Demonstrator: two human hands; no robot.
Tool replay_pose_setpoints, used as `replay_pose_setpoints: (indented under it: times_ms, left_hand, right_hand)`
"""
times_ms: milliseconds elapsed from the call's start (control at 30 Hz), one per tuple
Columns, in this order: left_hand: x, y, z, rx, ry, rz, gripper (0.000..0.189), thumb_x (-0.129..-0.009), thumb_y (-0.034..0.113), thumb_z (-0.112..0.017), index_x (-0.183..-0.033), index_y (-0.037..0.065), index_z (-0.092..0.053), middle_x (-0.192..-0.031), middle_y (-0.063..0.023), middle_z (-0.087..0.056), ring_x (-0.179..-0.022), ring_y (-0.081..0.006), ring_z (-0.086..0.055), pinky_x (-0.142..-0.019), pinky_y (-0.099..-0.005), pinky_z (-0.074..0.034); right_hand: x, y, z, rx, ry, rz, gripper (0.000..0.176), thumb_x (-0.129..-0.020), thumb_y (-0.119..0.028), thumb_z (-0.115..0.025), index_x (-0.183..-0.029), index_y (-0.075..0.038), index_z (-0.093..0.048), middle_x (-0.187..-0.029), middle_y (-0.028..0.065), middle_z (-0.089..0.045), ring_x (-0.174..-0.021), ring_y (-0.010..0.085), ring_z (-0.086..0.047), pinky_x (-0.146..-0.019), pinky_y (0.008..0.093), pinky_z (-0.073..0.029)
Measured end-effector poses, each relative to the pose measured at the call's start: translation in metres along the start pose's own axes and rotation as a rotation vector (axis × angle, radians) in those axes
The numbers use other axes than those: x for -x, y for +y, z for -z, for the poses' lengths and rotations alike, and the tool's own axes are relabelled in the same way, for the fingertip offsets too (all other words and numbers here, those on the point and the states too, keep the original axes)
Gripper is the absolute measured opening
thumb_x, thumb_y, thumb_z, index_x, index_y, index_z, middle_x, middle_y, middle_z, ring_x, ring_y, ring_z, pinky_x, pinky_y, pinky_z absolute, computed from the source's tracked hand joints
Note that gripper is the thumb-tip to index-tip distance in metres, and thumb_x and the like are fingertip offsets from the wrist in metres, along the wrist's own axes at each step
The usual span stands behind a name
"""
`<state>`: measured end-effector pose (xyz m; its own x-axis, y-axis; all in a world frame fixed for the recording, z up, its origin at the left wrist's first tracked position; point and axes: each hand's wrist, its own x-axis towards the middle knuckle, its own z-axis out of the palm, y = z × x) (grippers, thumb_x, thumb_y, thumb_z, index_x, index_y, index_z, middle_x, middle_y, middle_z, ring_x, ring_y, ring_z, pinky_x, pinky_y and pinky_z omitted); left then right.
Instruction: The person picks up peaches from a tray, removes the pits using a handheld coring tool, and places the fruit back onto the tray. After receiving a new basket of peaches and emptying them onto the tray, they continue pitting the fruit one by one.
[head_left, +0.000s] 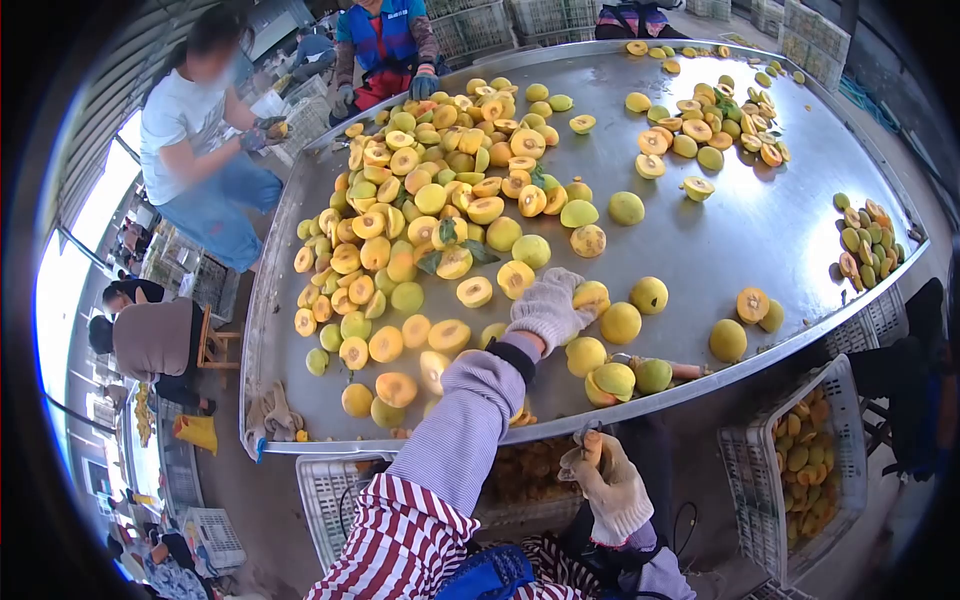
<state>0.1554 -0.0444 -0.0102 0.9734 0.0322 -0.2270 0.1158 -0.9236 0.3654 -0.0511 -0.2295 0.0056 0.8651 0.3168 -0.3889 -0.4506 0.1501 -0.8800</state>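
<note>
Halved and whole yellow-green fruits (430,199) lie in a large heap on the metal table (640,245). My left hand (549,308), in a pale knitted glove, reaches over the table with its fingers closed on a cut fruit (591,297). Whole fruits (621,322) sit just right of it. My right hand (606,482), also gloved, is below the table's front edge, its fingers curled round a small brownish thing that I cannot make out. Near the front edge lies a knife-like tool with a brown handle (688,371), partly behind fruits.
Smaller fruit groups (868,243) lie at the table's right side. A crate of fruit (806,468) stands at the lower right, another crate (334,508) under the near edge. Spare gloves (275,414) lie at the left corner. People (200,140) are beyond the table.
</note>
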Motion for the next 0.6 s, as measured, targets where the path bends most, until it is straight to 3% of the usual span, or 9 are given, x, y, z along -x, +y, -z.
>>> replay_pose_setpoints:
  times_ms: [33, 100, 167, 200, 233, 300, 500, 567, 600]
  left_hand:
    - [0.005, 0.0, -0.004, 0.05, 0.098, -0.103, 0.059, -0.085, 0.047, -0.071, -0.132, 0.014, -0.058, -0.138, -0.0107, -0.057, -0.126, -0.0339, -0.056, -0.105, -0.0456, -0.046]
    - [0.016, -0.004, -0.007, 0.078, 0.098, -0.092, 0.056, -0.088, 0.038, -0.073, -0.135, 0.012, -0.057, -0.131, -0.0091, -0.062, -0.118, -0.0287, -0.062, -0.1, -0.0404, -0.05]
    - [0.04, -0.007, 0.007, 0.819, 0.114, -0.198, 0.052, -0.092, 0.029, -0.069, -0.137, 0.007, -0.054, -0.123, -0.0076, -0.064, -0.11, -0.0217, -0.064, -0.094, -0.032, -0.052]
    - [0.058, -0.008, 0.023, 0.954, 0.076, -0.173, 0.048, -0.094, 0.019, -0.068, -0.136, 0.003, -0.053, -0.12, -0.0069, -0.062, -0.104, -0.0157, -0.063, -0.089, -0.0272, -0.052]
    - [0.079, -0.01, 0.041, 0.951, 0.079, -0.174, 0.048, -0.094, 0.019, -0.068, -0.136, 0.003, -0.053, -0.12, -0.0069, -0.062, -0.104, -0.0157, -0.063, -0.089, -0.0272, -0.052]
    - [0.125, -0.023, 0.068, 1.293, -0.064, -0.134, 0.05, -0.092, 0.018, -0.068, -0.136, 0.0, -0.053, -0.119, -0.0079, -0.064, -0.101, -0.0173, -0.065, -0.086, -0.0298, -0.054]
    - [0.257, -0.087, 0.139, 1.53, 0.172, -0.127, 0.064, -0.084, 0.033, -0.068, -0.132, -0.007, -0.052, -0.117, -0.023, -0.067, -0.094, -0.0314, -0.072, -0.077, -0.0381, -0.06]
    - [0.29, -0.132, 0.154, 1.326, 0.366, -0.178, 0.067, -0.083, 0.035, -0.069, -0.134, -0.005, -0.051, -0.121, -0.0249, -0.065, -0.093, -0.0324, -0.072, -0.078, -0.0402, -0.061]
    - [0.309, -0.14, 0.167, 1.22, 0.375, -0.081, 0.075, -0.08, 0.038, -0.072, -0.138, -0.002, -0.048, -0.132, -0.0262, -0.057, -0.097, -0.0331, -0.071, -0.077, -0.0412, -0.062]
  right_hand:
    - [0.0, -0.001, 0.0, -0.002, 0.002, 0.003, 0.037, -0.095, -0.01, -0.062, -0.129, 0.003, -0.055, -0.099, 0.0072, -0.071, -0.091, 0.0119, -0.066, -0.084, 0.0256, -0.051]
    - [0.001, -0.006, 0.001, 0.085, -0.009, 0.009, 0.036, -0.096, -0.012, -0.061, -0.128, 0.003, -0.056, -0.099, 0.0075, -0.072, -0.091, 0.0124, -0.067, -0.085, 0.0259, -0.051]
    - [0.004, -0.015, 0.001, 0.134, 0.0, 0.013, 0.035, -0.096, -0.013, -0.06, -0.127, 0.003, -0.056, -0.099, 0.0074, -0.072, -0.09, 0.0127, -0.067, -0.085, 0.0262, -0.051]
    - [0.007, -0.018, 0.0, 0.177, 0.006, 0.016, 0.035, -0.096, -0.013, -0.059, -0.127, 0.003, -0.056, -0.099, 0.0074, -0.072, -0.09, 0.0129, -0.067, -0.084, 0.0264, -0.051]
    - [0.008, -0.015, 0.0, 0.176, 0.004, 0.019, 0.035, -0.096, -0.013, -0.059, -0.127, 0.003, -0.056, -0.099, 0.0074, -0.072, -0.09, 0.0129, -0.067, -0.084, 0.0264, -0.051]
    - [0.008, -0.008, 0.0, 0.129, 0.013, 0.018, 0.035, -0.095, -0.012, -0.058, -0.127, 0.002, -0.056, -0.099, 0.0075, -0.072, -0.09, 0.0129, -0.067, -0.083, 0.0265, -0.052]
    - [0.013, 0.006, -0.002, 0.063, -0.027, 0.036, 0.034, -0.095, -0.009, -0.055, -0.128, 0.002, -0.055, -0.095, 0.0074, -0.07, -0.086, 0.013, -0.065, -0.081, 0.0265, -0.053]
    - [0.015, 0.01, -0.002, -0.026, -0.046, 0.063, 0.035, -0.093, -0.009, -0.054, -0.126, 0.003, -0.055, -0.095, 0.011, -0.067, -0.082, 0.0169, -0.065, -0.077, 0.0298, -0.054]
    - [0.015, 0.016, 0.001, -0.008, -0.052, 0.09, 0.035, -0.093, -0.008, -0.054, -0.126, 0.002, -0.055, -0.096, 0.0111, -0.067, -0.082, 0.0175, -0.065, -0.077, 0.0296, -0.054]
